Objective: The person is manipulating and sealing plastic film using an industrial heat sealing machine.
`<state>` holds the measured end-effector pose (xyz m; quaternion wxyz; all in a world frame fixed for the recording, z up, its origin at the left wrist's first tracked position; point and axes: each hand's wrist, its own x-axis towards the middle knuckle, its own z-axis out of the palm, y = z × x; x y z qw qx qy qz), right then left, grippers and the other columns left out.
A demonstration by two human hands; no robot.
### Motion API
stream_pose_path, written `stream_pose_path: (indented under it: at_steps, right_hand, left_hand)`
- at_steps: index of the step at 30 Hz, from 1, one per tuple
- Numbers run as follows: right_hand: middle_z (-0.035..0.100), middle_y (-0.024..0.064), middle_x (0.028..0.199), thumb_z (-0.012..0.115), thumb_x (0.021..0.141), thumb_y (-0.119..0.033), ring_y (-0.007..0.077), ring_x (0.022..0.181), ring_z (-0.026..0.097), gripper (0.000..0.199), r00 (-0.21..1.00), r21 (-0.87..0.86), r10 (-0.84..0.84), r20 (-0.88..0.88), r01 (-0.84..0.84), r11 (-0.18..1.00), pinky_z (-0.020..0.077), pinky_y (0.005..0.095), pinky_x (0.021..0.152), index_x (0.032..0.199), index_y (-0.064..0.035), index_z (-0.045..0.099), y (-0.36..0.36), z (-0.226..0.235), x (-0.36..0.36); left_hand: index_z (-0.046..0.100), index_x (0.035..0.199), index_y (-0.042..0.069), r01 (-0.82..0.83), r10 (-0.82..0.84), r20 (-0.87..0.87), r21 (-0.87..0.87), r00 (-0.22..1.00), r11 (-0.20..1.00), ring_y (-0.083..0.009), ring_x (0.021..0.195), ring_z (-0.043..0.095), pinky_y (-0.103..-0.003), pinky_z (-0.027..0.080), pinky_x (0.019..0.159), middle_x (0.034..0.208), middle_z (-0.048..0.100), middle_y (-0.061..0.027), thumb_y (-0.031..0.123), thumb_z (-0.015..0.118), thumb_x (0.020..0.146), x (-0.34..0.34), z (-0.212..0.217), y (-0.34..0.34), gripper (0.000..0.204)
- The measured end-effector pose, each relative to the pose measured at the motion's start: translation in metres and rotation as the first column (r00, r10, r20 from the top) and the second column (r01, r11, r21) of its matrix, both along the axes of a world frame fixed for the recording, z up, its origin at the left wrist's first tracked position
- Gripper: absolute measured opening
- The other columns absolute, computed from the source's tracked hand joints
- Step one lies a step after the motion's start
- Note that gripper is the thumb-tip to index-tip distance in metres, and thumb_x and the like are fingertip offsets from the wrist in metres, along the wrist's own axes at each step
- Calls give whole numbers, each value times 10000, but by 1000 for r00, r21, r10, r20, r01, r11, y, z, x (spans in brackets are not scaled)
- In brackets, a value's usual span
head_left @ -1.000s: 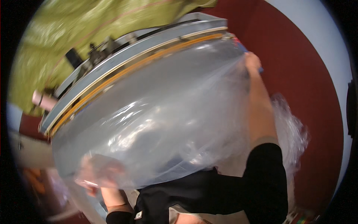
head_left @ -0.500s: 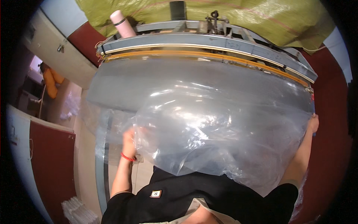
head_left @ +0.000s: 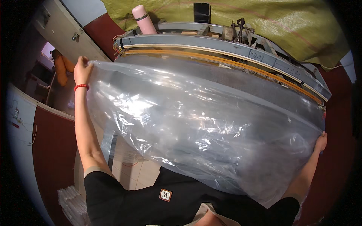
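A wide sheet of clear plastic film (head_left: 181, 116) stretches between my two hands, wrinkled and shiny, its near part hanging against my body. Up at the far left, my left hand (head_left: 83, 69), with a red beaded bracelet at the wrist, pinches the film's far left corner. My right hand (head_left: 321, 142) grips the film's right corner at the right end of a grey work surface (head_left: 241, 79). Behind the film runs a long metal frame machine (head_left: 211, 42) with an orange strip (head_left: 181, 54) along its front.
A pink bottle (head_left: 144, 20) and a dark phone (head_left: 202, 13) stand at the back of the machine, before a yellow-green woven sheet (head_left: 279, 22). On the left are a door (head_left: 64, 22) and a dark red wall panel (head_left: 52, 150). Folded clear plastic (head_left: 72, 205) lies at lower left.
My left hand has swung up and to the left, drawing the film's edge out straight. My right hand keeps hold at the right end. The whole view has shifted slightly.
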<state>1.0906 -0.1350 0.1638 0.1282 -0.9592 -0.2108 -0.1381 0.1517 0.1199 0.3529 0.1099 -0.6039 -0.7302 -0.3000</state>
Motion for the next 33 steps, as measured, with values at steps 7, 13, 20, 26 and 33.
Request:
stream_pose_path:
  at_steps: [7, 13, 20, 26, 33]
  right_hand:
    - [559, 137, 1006, 303, 879, -391, 358, 908, 516, 371, 999, 37, -43, 22, 42, 998, 405, 443, 693, 1016, -115, 509, -6, 5, -2]
    - [561, 134, 1002, 302, 876, -400, 358, 916, 514, 376, 999, 5, -26, 28, 26, 1000, 403, 447, 704, 1026, -123, 507, -3, -3, 6]
    - [553, 141, 1013, 302, 869, -423, 366, 936, 501, 398, 1000, 7, -25, -12, 26, 1000, 396, 446, 730, 1059, -139, 506, -10, -2, 18]
    - [572, 102, 1007, 450, 848, -389, 229, 903, 530, 434, 914, 751, 335, -231, -52, 658, 405, 323, 764, 1083, -32, 527, -53, -25, 93]
    - [495, 97, 1127, 534, 828, -289, 196, 1025, 468, 442, 850, 930, 481, -216, 29, 366, 377, 307, 870, 1170, -19, 460, -89, 48, 29]
  left_hand:
    - [493, 1069, 9, 805, -837, -428, -327, 341, 495, -338, 1102, 403, -399, 325, 935, 1122, 473, -178, 176, 541, 738, 160, -72, -65, 373]
    - [465, 1128, 6, 502, -580, -116, -385, 806, 775, -356, 1171, 326, -397, 282, 967, 1246, 377, -199, 241, 530, 792, 67, -151, -48, 415]
    - [485, 1115, -15, 663, -732, -154, -332, 664, 671, -321, 1156, 363, -357, 326, 940, 1208, 442, -151, 223, 529, 795, 128, -138, -37, 402]
    - [576, 942, 8, 607, -632, -44, -235, 774, 759, -266, 857, 537, -336, 436, 741, 942, 594, -122, 162, 564, 771, 144, -160, -3, 230]
    - [580, 895, 23, 495, -497, 129, 55, 858, 867, -250, 678, 559, -316, 443, 621, 746, 590, -109, 82, 640, 689, 151, -175, 18, 223]
